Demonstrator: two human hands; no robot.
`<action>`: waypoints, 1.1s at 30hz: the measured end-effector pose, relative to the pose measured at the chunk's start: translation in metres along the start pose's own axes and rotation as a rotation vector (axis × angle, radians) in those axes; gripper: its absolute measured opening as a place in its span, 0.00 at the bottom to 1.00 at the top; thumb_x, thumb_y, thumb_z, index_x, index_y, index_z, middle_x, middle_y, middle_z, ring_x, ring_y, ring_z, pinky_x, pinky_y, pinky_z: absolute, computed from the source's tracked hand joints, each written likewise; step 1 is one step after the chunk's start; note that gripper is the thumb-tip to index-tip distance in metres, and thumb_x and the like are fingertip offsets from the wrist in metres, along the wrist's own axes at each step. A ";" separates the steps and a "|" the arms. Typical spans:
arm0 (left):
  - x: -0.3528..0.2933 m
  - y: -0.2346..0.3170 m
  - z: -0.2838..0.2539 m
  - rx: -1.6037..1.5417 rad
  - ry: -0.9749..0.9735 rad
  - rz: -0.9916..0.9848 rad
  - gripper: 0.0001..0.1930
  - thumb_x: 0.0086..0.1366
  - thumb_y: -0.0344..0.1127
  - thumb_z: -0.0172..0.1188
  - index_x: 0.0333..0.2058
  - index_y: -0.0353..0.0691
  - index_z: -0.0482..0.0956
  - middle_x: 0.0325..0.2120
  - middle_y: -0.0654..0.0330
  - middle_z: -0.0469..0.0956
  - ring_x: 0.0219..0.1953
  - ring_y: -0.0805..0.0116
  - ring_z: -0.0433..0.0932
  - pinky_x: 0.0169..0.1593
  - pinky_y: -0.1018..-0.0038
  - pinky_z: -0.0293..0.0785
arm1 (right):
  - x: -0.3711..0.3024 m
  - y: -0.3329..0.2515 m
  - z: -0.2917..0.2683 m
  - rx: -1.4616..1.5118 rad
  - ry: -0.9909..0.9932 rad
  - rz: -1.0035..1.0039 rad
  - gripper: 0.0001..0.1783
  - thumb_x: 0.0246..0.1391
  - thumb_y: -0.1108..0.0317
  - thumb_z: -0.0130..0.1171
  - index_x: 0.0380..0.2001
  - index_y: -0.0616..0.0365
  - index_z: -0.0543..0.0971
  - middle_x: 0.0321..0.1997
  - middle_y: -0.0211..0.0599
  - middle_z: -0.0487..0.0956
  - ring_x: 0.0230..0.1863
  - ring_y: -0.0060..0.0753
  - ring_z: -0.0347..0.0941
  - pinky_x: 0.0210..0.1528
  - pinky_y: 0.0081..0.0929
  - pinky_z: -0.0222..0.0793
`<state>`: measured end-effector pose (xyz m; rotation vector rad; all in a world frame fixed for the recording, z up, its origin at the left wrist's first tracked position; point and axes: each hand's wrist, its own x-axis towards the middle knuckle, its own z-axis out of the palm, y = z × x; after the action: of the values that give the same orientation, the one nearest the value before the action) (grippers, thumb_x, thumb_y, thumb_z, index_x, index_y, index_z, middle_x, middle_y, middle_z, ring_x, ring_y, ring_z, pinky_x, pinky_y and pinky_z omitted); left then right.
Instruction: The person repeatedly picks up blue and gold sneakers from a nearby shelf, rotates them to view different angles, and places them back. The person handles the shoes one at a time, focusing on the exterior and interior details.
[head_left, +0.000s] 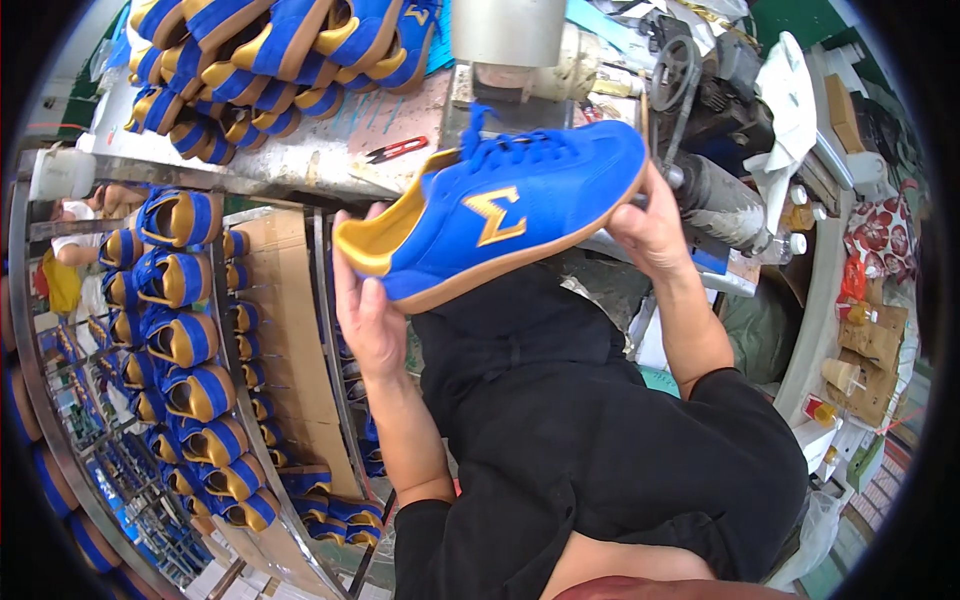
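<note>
Between my two hands a blue sneaker (560, 185) is held up, toe to the right and heel to the left. It has blue laces, a yellow lining and heel, a tan sole and a yellow angular mark on its side. My left hand (372, 325) grips the heel end, with the thumb by the sole and fingers behind the collar. Around the toe end my right hand (650, 225) is closed, its thumb at the sole edge; most of its fingers are hidden behind the shoe. Beyond the heel, red thread snips (397, 150) lie on the worktable (330, 155).
Matching sneakers are heaped in a pile (290, 60) at the back left. A rack (240, 390) at left carries several rows of them. Ahead stands a machine column (508, 40), with a handwheel (675, 75) and bottles (795, 245) to the right. Another person (75, 225) is partly visible far left.
</note>
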<state>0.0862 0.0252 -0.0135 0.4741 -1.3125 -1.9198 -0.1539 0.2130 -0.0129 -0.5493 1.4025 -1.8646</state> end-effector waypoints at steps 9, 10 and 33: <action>-0.053 0.003 -0.025 0.023 0.128 0.085 0.45 0.63 0.46 0.54 0.71 0.41 0.38 0.72 0.51 0.39 0.73 0.53 0.42 0.73 0.57 0.38 | 0.016 -0.003 0.018 -0.236 -0.352 -0.135 0.65 0.28 0.62 0.82 0.70 0.56 0.55 0.63 0.36 0.68 0.62 0.30 0.66 0.64 0.31 0.59; -0.057 0.004 -0.028 0.057 0.134 0.108 0.45 0.63 0.46 0.54 0.71 0.42 0.39 0.72 0.51 0.39 0.73 0.53 0.43 0.73 0.57 0.38 | 0.016 -0.003 0.022 -0.226 -0.371 -0.119 0.66 0.28 0.63 0.83 0.70 0.55 0.54 0.64 0.35 0.68 0.62 0.31 0.66 0.64 0.31 0.59; -0.001 0.115 0.004 0.576 0.347 0.425 0.56 0.57 0.73 0.52 0.67 0.30 0.47 0.63 0.36 0.59 0.63 0.48 0.64 0.65 0.55 0.63 | 0.051 0.005 0.075 0.065 -0.356 -0.179 0.60 0.25 0.58 0.84 0.63 0.60 0.63 0.58 0.33 0.73 0.58 0.27 0.68 0.63 0.29 0.60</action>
<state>0.1269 0.0065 0.0926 0.7054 -1.5672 -1.0453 -0.1326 0.1264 0.0016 -0.9480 1.0834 -1.8315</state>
